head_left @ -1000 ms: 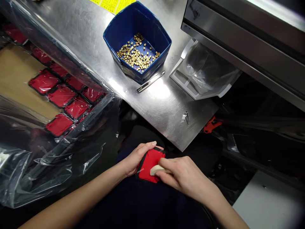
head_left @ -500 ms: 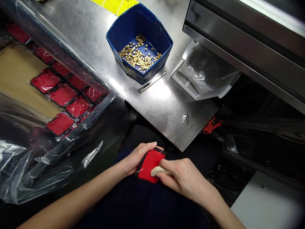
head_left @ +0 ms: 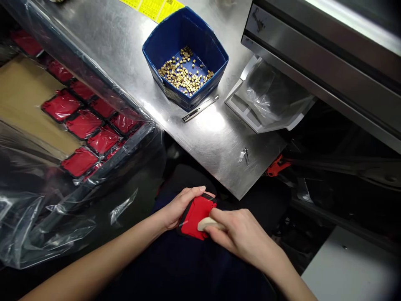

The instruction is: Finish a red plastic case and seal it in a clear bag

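My left hand (head_left: 180,207) is closed around the left edge of a red plastic part with a black rim (head_left: 194,216), held above my lap. Its thumb lies along the part's upper edge. In my right hand (head_left: 239,230) a pale, cream-coloured pad or cloth (head_left: 205,224) is pinched between thumb and fingers. The pad's rounded end touches the red face of the part near its lower right. What the pad is made of I cannot tell, and most of it is hidden in the hand.
A blue box (head_left: 188,100) of small brass inserts (head_left: 184,77) stands on the metal table (head_left: 119,54). Before it lies a utility knife (head_left: 200,108). A white bin (head_left: 260,125) sits to the right. At left, a plastic-lined crate (head_left: 125,148) holds several red parts (head_left: 83,124).
Both hands keep their hold, and the pad stays on the red part with barely any shift. The whole view has moved very slightly.
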